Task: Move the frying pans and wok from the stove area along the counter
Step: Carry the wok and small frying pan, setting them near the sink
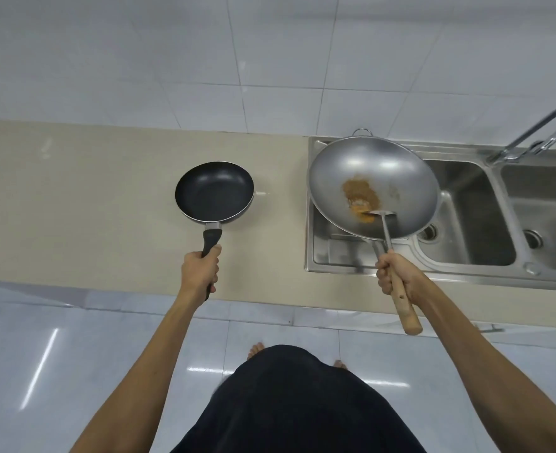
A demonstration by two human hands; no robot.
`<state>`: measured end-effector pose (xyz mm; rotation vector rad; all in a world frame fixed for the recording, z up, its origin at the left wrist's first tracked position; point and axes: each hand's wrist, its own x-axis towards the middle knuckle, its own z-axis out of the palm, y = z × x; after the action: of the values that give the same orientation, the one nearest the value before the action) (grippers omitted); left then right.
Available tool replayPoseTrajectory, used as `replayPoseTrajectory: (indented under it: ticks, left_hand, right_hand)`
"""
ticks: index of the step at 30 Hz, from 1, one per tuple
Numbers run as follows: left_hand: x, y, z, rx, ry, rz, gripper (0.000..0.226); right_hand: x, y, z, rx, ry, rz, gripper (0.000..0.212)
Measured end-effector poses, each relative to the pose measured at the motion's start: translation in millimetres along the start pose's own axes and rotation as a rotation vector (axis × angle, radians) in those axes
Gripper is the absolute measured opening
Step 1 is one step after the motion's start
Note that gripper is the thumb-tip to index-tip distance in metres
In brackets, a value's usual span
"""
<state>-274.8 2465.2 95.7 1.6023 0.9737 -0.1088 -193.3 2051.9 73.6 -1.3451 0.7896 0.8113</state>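
Note:
A small black non-stick frying pan (214, 191) is above the beige counter (74, 197), its black handle gripped by my left hand (201, 273). To its right a large silver wok (373, 188) with brown residue in its bowl is held over the left part of the steel sink (466, 256). My right hand (396, 276) is closed around the wok's wooden handle (407, 308). A metal spatula (384, 220) lies inside the wok, its shaft running toward the same hand. Whether the frying pan touches the counter I cannot tell.
The double-bowl sink fills the right side, with a chrome faucet (538, 132) at the back right. White wall tiles rise behind the counter. The counter's front edge runs just under my hands, with glossy floor tiles and my feet below.

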Motion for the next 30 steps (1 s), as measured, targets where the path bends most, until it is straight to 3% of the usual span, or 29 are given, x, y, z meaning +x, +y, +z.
replayPoseTrajectory:
  ticks: [14,18,30]
  left_hand:
    - [24.7,-8.1,-1.6,0.131,0.053,0.032,0.029]
    - [38.7,-2.8,-3.1,0.219,0.059,0.072,0.022]
    - [87.2,20.4,10.8,0.263,0.046,0.044,0.022]
  right_hand:
    - [2.0,9.8,-2.8,-0.123,0.052,0.014,0.016]
    - [-0.9,9.9,-0.6,-0.198,0.057,0.0,0.005]
    - [9.0,24.9,9.5,-0.444,0.237,-0.121,0.006]
